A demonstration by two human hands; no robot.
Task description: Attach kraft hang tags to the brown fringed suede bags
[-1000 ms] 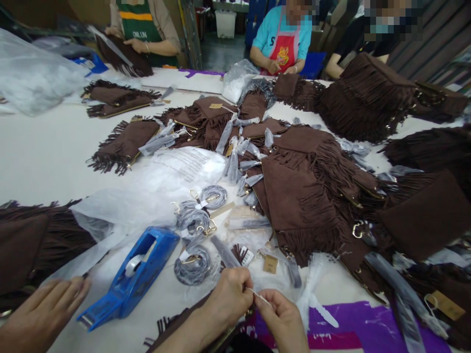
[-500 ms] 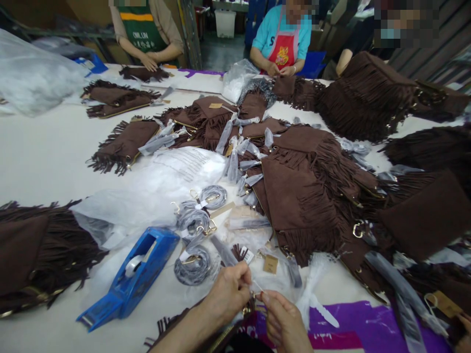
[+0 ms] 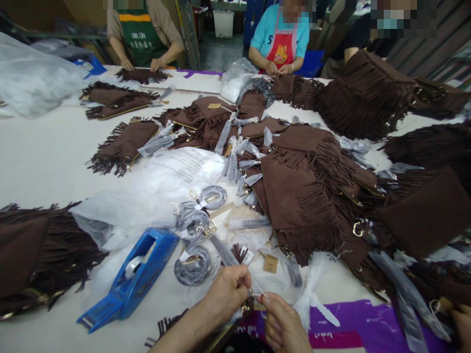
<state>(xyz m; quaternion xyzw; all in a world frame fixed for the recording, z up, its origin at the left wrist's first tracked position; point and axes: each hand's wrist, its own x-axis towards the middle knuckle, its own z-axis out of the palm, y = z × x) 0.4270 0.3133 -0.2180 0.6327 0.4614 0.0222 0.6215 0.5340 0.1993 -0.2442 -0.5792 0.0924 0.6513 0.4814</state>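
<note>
My left hand point(image 3: 231, 289) is closed in a pinch beside a metal fitting of a brown fringed bag; what its fingertips hold is hidden. My right hand point(image 3: 283, 316) pinches a thin white tag string point(image 3: 259, 288), whose free end points up toward the left fingers. Below and between the hands lies the bag, its gold zipper point(image 3: 222, 337) and part of its fringe point(image 3: 167, 324) showing under my left forearm. Just beyond my hands are a brown paper tag point(image 3: 270, 264) and a white label point(image 3: 247, 256). A bundle of white tag strings point(image 3: 315, 279) lies to the right.
A blue tape dispenser point(image 3: 128, 279) and coiled grey straps point(image 3: 192, 264) lie at left. Brown fringed bags point(image 3: 301, 196) are heaped ahead. Purple plastic point(image 3: 353, 321) covers the near right. Another person's hand point(image 3: 462, 321) enters at the right edge; co-workers stand across the table.
My right hand has shifted slightly right and down, and the string's end now stands clear of the left fingers. Across the table, the green-aproned person's hands have moved apart.
</note>
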